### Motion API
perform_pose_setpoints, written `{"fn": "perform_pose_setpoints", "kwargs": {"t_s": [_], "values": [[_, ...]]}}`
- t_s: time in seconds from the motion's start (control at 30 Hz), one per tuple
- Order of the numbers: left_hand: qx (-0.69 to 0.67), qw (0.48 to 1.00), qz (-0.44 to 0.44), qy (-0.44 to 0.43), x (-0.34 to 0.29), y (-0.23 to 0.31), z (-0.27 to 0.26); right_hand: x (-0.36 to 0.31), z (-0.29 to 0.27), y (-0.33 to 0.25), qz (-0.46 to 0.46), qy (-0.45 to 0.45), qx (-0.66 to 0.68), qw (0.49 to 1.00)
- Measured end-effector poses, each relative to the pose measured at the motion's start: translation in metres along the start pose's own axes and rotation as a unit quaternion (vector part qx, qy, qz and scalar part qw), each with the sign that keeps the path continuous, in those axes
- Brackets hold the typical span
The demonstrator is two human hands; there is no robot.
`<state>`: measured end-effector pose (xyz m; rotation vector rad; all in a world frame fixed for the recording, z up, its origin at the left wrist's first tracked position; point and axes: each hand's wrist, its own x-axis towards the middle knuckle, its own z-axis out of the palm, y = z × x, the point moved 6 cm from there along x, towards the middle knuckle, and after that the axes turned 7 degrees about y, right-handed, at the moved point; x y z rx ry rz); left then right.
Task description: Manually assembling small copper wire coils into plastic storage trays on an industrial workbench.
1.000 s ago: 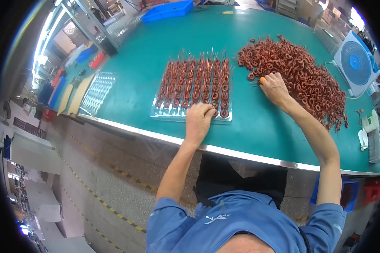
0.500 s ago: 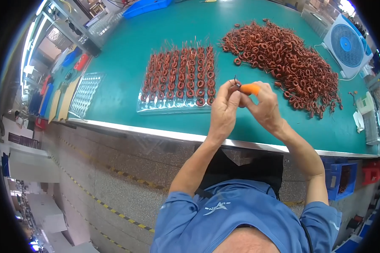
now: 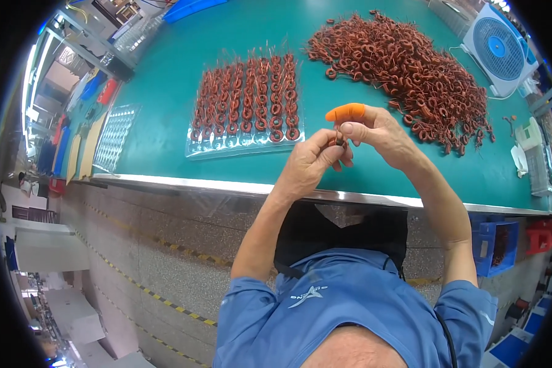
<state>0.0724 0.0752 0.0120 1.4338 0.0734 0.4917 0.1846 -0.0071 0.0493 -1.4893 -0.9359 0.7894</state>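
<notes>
Close together in front of me, both hands work at one small copper-wound ring coil (image 3: pixel 340 141), mostly hidden by the fingers. My left hand (image 3: pixel 306 164) is closed around it in a pinch. My right hand (image 3: pixel 383 136), with an orange finger cot (image 3: pixel 346 113) on its index finger, closes thumb and fingers at the coil's upper side, where its thin wire seems to be. To the left of my hands lies a clear plastic tray (image 3: pixel 227 149) with rows of similar coils, wire ends sticking up. A large heap of loose coils (image 3: pixel 405 80) lies beyond my right hand.
The green table (image 3: pixel 159 132) has a metal front edge. At its left lies another clear tray (image 3: pixel 115 138) beside cardboard strips (image 3: pixel 84 153). A fan (image 3: pixel 500 52) stands at the far right, near a pale green container (image 3: pixel 529 132). A blue crate (image 3: pixel 492 248) is below, right.
My hands have come lower and nearer to me. The right index finger with its orange cot has lifted and points left above the coil. The view has shifted slightly.
</notes>
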Motion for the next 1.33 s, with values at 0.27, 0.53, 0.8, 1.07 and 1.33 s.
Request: {"fn": "perform_pose_setpoints", "kwargs": {"t_s": [0.27,0.53,0.8,1.07,1.33], "values": [[-0.199,0.975,-0.085,0.05,-0.008,-0.005,0.018,-0.011,-0.003,-0.025,-0.147,0.118,-0.148,0.971],[-0.105,0.992,-0.033,0.066,-0.014,-0.009,0.025,-0.028,-0.011,-0.028,-0.195,0.123,-0.203,0.952],[-0.247,0.952,-0.053,0.171,-0.017,-0.011,0.026,-0.038,0.007,-0.055,-0.403,0.209,-0.38,0.806],[-0.179,0.96,-0.003,0.216,-0.003,-0.031,0.023,-0.043,-0.003,-0.027,-0.278,0.23,-0.306,0.881],[-0.066,0.981,-0.029,0.179,0.001,-0.032,0.009,-0.007,-0.017,0.022,-0.11,0.168,-0.109,0.974]]}}
